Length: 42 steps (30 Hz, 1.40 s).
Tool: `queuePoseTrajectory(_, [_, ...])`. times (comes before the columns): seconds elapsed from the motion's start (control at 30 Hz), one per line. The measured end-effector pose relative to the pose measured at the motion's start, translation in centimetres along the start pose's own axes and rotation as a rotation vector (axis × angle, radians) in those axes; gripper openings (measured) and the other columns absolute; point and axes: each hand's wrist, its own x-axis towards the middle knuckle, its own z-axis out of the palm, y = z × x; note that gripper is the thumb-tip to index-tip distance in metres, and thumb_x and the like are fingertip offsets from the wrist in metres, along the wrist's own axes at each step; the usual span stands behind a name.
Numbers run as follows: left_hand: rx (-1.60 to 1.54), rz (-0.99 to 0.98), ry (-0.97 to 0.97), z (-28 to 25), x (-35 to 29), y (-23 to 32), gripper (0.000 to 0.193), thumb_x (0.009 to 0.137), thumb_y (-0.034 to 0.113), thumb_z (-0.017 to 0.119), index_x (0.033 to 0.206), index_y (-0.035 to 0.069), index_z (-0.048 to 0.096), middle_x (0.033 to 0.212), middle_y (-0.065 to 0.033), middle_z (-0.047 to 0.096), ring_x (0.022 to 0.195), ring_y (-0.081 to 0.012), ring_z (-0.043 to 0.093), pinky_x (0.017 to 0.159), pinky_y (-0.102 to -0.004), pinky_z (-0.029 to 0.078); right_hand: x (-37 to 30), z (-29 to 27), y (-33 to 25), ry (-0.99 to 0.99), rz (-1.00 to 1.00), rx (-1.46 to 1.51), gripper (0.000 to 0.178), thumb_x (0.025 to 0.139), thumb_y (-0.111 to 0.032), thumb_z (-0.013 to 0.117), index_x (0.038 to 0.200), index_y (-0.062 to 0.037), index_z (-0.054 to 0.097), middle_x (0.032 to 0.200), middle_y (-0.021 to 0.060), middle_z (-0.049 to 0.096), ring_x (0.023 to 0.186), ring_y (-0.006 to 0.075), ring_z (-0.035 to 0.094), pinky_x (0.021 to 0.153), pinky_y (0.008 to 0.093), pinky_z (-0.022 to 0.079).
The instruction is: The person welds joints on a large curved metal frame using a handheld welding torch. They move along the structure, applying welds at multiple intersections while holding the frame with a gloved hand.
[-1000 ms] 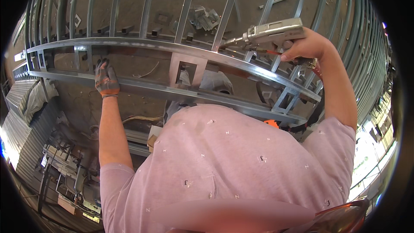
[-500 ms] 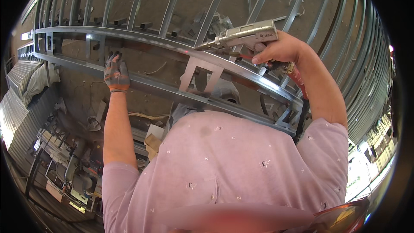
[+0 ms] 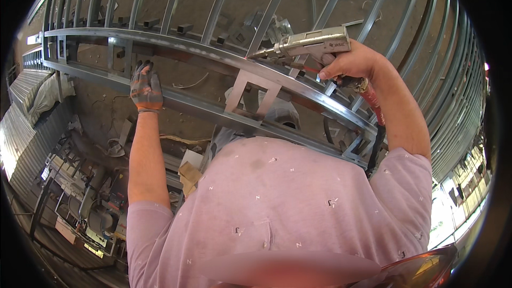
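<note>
My bare right hand [image 3: 354, 64] is wrapped round the grip of a silver handheld laser welding gun [image 3: 312, 42]. Its narrow nozzle points left, with the tip at the long metal rail [image 3: 205, 49], close to where an upright bar meets it. A small reddish spot shows by the tip. A grey and orange work glove covers my left hand [image 3: 146, 88], which lies over the nearer metal beam [image 3: 186, 102] with its fingers stretched forward. Between rail and beam, right of my left hand, sits a flat plate with a square cutout [image 3: 273, 92].
Parallel metal bars [image 3: 216, 8] run from the rail to the far side. A red and black hose [image 3: 373, 104] hangs from the gun beside my right forearm. Metal offcuts [image 3: 277, 24] lie on the floor beyond the rail. Corrugated sheets [image 3: 26, 128] stand at the left.
The view has shifted slightly, so the frame sits a little further right. The reddish spot is now closer to the nozzle tip. Both hands keep their places and grips.
</note>
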Motion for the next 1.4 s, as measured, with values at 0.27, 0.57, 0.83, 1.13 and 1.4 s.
queuePoseTrajectory(0.27, [0.037, 0.008, -0.014, -0.03, -0.12, -0.40, 0.032, 0.103, 0.021, 0.066, 0.132, 0.008, 0.074, 0.138, -0.0197, 0.074, 0.134, -0.0437, 0.067, 0.113, -0.0514, 0.054, 0.20, 0.10, 0.25, -0.007, -0.028, 0.001, 0.053, 0.077, -0.003, 0.093, 0.127, -0.0001, 0.077, 0.102, 0.0083, 0.078, 0.086, 0.0179, 0.070, 0.073, 0.0350, 0.059])
queuePoseTrajectory(0.57, [-0.004, 0.041, -0.022, -0.01, 0.06, -0.23, 0.032, 0.103, 0.018, 0.064, 0.133, 0.009, 0.073, 0.139, -0.0179, 0.074, 0.138, -0.0432, 0.065, 0.115, -0.0513, 0.053, 0.32, -0.02, 0.37, -0.007, -0.006, -0.037, 0.050, 0.077, -0.004, 0.092, 0.124, 0.0005, 0.078, 0.101, 0.0080, 0.077, 0.084, 0.0182, 0.070, 0.071, 0.0354, 0.059])
queuePoseTrajectory(0.83, [0.030, -0.015, -0.035, 0.02, -0.14, -0.25, 0.033, 0.104, 0.020, 0.063, 0.133, 0.009, 0.074, 0.140, -0.0176, 0.074, 0.136, -0.0430, 0.066, 0.114, -0.0506, 0.054, -0.03, 0.37, -0.02, 0.042, -0.001, -0.073, 0.047, 0.077, -0.005, 0.092, 0.121, 0.0005, 0.078, 0.098, 0.0078, 0.077, 0.082, 0.0184, 0.070, 0.071, 0.0350, 0.059])
queuePoseTrajectory(1.13, [0.007, 0.022, -0.023, -0.09, 0.01, -0.19, 0.033, 0.104, 0.021, 0.064, 0.133, 0.009, 0.074, 0.140, -0.0172, 0.074, 0.136, -0.0426, 0.066, 0.114, -0.0504, 0.054, -0.12, 0.23, 0.13, 0.062, 0.028, -0.096, 0.046, 0.076, -0.004, 0.092, 0.119, 0.0003, 0.077, 0.096, 0.0061, 0.076, 0.080, 0.0168, 0.070, 0.071, 0.0347, 0.060])
queuePoseTrajectory(1.4, [0.011, 0.041, -0.012, -0.03, 0.01, -0.19, 0.032, 0.103, 0.019, 0.065, 0.131, 0.008, 0.073, 0.139, -0.0176, 0.074, 0.138, -0.0429, 0.065, 0.114, -0.0512, 0.053, -0.57, 0.48, -0.21, 0.091, 0.015, -0.110, 0.033, 0.077, -0.001, 0.092, 0.106, -0.0008, 0.076, 0.088, 0.0027, 0.072, 0.075, 0.0151, 0.068, 0.065, 0.0337, 0.058])
